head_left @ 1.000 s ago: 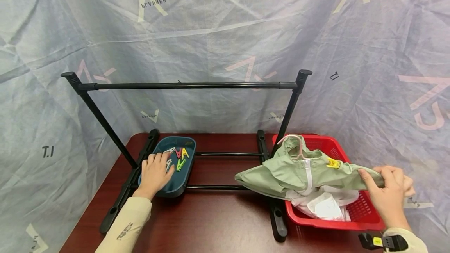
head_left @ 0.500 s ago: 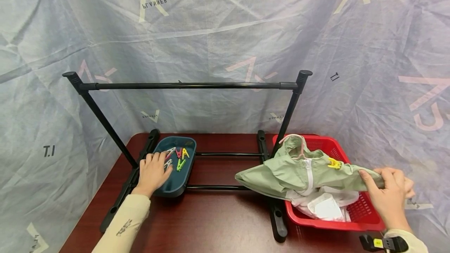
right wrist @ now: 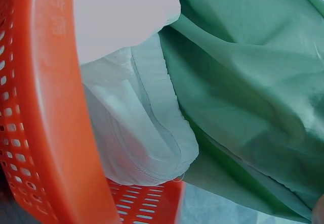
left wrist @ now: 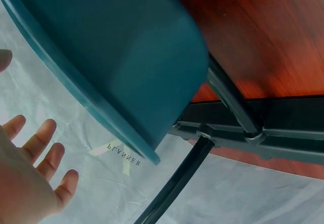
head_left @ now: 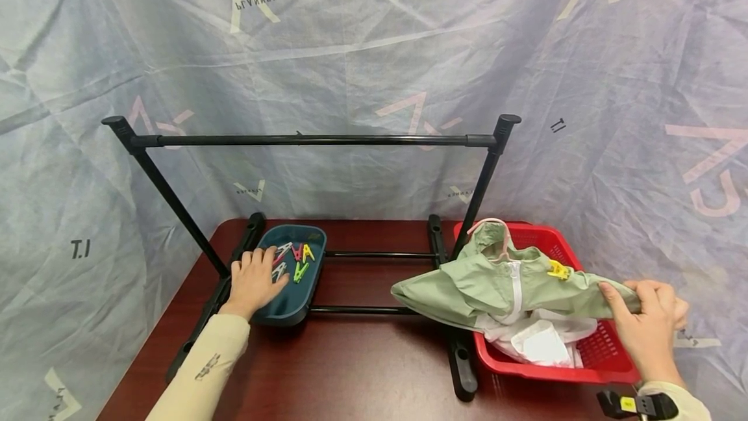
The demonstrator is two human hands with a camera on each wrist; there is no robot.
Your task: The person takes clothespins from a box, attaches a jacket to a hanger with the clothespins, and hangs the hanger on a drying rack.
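Lower right of the head view: one black wrist-worn device [head_left: 637, 403] at a cream cuff. Above it, the right hand [head_left: 651, 323] has thumb and fingers clamped on one sleeve end of the light-green zip jacket [head_left: 461, 291]. Quantity of jackets: one, spread across the right half of the frame, over the red perforated basket [head_left: 555, 372]. Fitted to it: one white zipper [head_left: 516, 290], one pink hanger [head_left: 506, 239] at the collar, one yellow clip [head_left: 558, 270] on the shoulder. White fabric [head_left: 543, 343] lies in the basket below the jacket; the number of pieces cannot be told.

Left of centre, the left hand [head_left: 252, 284] is at the left side of one blue tray [head_left: 286, 314]. Its fingers are spread apart and grip nothing; contact with the rim cannot be told. The tray contains at least five clips, including one yellow [head_left: 308, 252] and one green [head_left: 300, 272].

One black garment rack [head_left: 315, 140] stands on the dark-red table [head_left: 350, 369]: one top bar, two uprights, two lower crossbars. Behind: grey printed sheeting [head_left: 350, 83].
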